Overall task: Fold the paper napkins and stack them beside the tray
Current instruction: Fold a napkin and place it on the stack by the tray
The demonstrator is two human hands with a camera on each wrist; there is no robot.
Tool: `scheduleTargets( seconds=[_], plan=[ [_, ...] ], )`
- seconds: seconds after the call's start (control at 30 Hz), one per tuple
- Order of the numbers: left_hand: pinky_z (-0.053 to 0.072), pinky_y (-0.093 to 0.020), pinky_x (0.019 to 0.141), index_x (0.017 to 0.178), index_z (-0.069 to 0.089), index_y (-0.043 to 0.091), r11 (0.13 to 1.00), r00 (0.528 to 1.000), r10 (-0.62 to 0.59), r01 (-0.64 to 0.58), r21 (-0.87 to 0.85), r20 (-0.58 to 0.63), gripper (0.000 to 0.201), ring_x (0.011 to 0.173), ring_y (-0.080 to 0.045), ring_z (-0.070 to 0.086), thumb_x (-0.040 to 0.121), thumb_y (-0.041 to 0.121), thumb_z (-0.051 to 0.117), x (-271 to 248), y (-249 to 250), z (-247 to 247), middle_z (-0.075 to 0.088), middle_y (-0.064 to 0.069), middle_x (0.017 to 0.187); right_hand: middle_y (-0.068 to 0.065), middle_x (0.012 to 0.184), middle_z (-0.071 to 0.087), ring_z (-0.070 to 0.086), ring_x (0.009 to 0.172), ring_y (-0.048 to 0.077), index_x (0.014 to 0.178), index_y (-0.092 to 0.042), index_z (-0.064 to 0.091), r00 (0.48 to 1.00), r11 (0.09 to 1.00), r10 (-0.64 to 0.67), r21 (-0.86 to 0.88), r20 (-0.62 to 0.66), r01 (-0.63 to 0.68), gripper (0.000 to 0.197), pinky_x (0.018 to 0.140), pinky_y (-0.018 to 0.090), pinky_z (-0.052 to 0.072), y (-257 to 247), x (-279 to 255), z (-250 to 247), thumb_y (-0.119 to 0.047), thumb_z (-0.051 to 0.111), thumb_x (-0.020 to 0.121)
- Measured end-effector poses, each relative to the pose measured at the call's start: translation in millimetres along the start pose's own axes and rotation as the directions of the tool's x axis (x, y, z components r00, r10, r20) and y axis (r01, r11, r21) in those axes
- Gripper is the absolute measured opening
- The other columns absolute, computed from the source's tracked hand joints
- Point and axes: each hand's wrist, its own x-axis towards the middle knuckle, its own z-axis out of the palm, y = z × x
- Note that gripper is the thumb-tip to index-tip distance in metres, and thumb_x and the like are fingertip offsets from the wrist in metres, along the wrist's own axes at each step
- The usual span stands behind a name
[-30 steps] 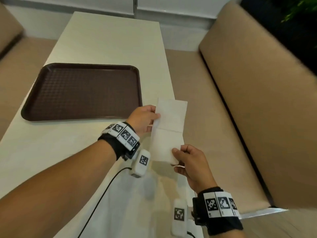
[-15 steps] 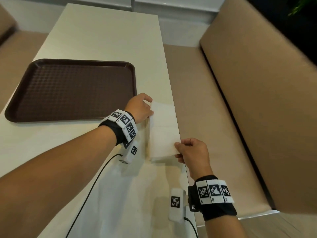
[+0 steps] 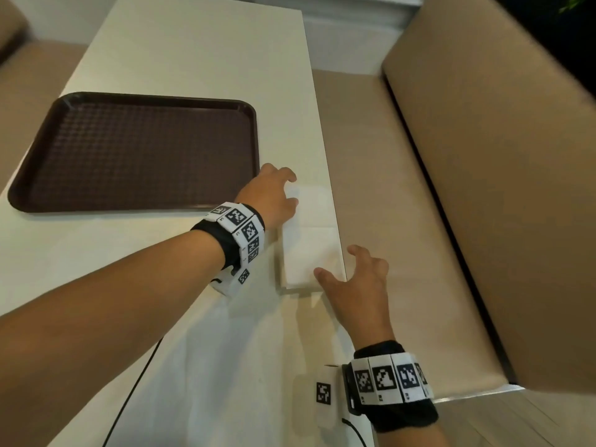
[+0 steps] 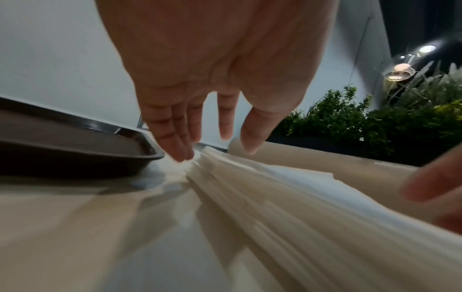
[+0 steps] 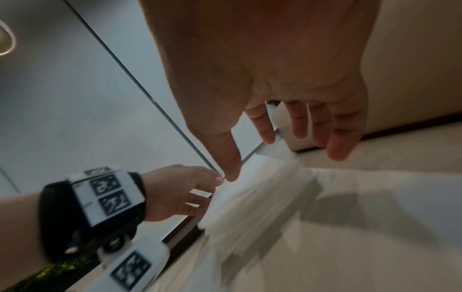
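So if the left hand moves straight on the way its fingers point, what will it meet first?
Probably the far end of the white paper napkin stack; the left hand fingertips already hover there, though contact is unclear.

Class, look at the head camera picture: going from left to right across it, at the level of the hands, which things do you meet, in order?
Brown tray → left hand → stack of white napkins → right hand → beige bench seat → bench backrest.

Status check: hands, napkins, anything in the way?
Both hands open, left hand and right hand at the napkin stack. Stack lies right of tray, at table edge. Nothing in the way.
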Motion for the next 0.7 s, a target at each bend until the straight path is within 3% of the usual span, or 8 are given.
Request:
scheduleTargets(
  seconds=[0.17,0.27,0.33,0.4,0.5,0.53,0.6,0.7],
  plan=[
    [0.047,-0.034,0.087,0.150,0.035,0.032,0.989,0.984,-0.076,0.054,0.135,0.162,0.056,0.120,-0.028,0.055,0.098,0.036,0.054,2.8,6.1,10.2,0.032,-0.005,0.148,0.001,0.138,0.036,0.048,0.126,0.022,0.152,-0.020,0.035,0.998,0.999,0.027,0.031,0.062,-0.029,0.077,0.094,0.023,0.039,1.7,-3.2,8.7,-0.035,0.074,0.088],
    [0.046,-0.041,0.094,0.146,0.039,0.029,0.970,0.989,-0.072,0.039,0.239,0.129,0.055,0.128,-0.032,0.047,0.095,0.038,0.057,-1.2,11.1,12.0,0.026,-0.006,0.150,0.004,0.144,0.033,0.043,0.131,0.024,0.153,-0.018,0.034,1.000,1.000,-0.011,-0.022,0.028,0.011,0.075,0.095,0.022,0.035,1.2,-1.8,7.3,-0.033,0.072,0.090],
    [0.043,-0.046,0.101,0.141,0.046,0.027,0.951,0.998,-0.007,-0.013,0.308,0.064,0.051,0.131,-0.032,0.038,0.093,0.039,0.060,-5.9,13.8,11.0,0.025,-0.006,0.149,0.005,0.149,0.028,0.030,0.138,0.026,0.152,-0.020,0.036,0.991,0.981,-0.128,-0.154,-0.044,0.120,0.071,0.099,0.027,0.035,4.3,-4.3,6.2,-0.034,0.070,0.091],
    [0.043,-0.048,0.101,0.134,0.053,0.028,0.928,0.995,0.037,-0.067,0.365,0.088,0.045,0.128,-0.031,0.036,0.092,0.043,0.061,-9.2,16.4,11.0,0.028,-0.006,0.143,0.006,0.152,0.029,0.024,0.140,0.027,0.148,-0.024,0.044,0.968,0.939,-0.250,-0.251,-0.034,0.234,0.062,0.107,0.038,0.040,4.6,-8.9,7.9,-0.034,0.068,0.092],
    [0.041,-0.050,0.103,0.133,0.056,0.028,0.926,0.985,-0.034,-0.033,0.376,0.169,0.043,0.130,-0.033,0.033,0.095,0.047,0.054,-13.9,16.8,7.9,0.028,-0.006,0.143,0.008,0.157,0.025,0.017,0.145,0.031,0.145,-0.026,0.049,0.973,0.923,-0.222,-0.309,0.062,0.230,0.057,0.112,0.055,0.036,0.8,-17.9,10.7,-0.041,0.066,0.092],
    [0.039,-0.050,0.105,0.135,0.054,0.029,0.935,0.985,-0.026,-0.036,0.352,0.168,0.044,0.131,-0.033,0.032,0.095,0.049,0.052,-17.7,17.6,2.1,0.028,-0.006,0.144,0.008,0.156,0.026,0.017,0.145,0.031,0.145,-0.025,0.049,0.973,0.927,-0.223,-0.297,0.058,0.231,0.058,0.113,0.054,0.036,-0.7,-22.4,8.9,-0.042,0.066,0.092],
    [0.039,-0.048,0.107,0.139,0.051,0.029,0.951,0.992,0.042,-0.076,0.299,0.118,0.048,0.132,-0.031,0.034,0.096,0.051,0.048,-31.2,19.4,-19.9,0.029,-0.006,0.144,0.004,0.146,0.038,0.030,0.140,0.028,0.141,-0.023,0.052,0.951,0.922,-0.307,-0.243,0.014,0.301,0.053,0.108,0.041,0.039,-3.4,-37.3,3.0,-0.039,0.069,0.092],
    [0.042,-0.036,0.097,0.141,0.050,0.027,0.942,0.988,0.143,-0.155,0.297,0.060,0.050,0.121,-0.027,0.048,0.098,0.053,0.049,-79.7,2.7,-63.9,0.039,-0.007,0.139,-0.006,0.126,0.055,0.060,0.108,0.012,0.125,-0.023,0.063,0.937,0.928,-0.324,-0.147,0.129,0.342,0.036,0.087,0.019,0.045,1.7,-78.3,6.9,-0.036,0.070,0.092]
  ],
)
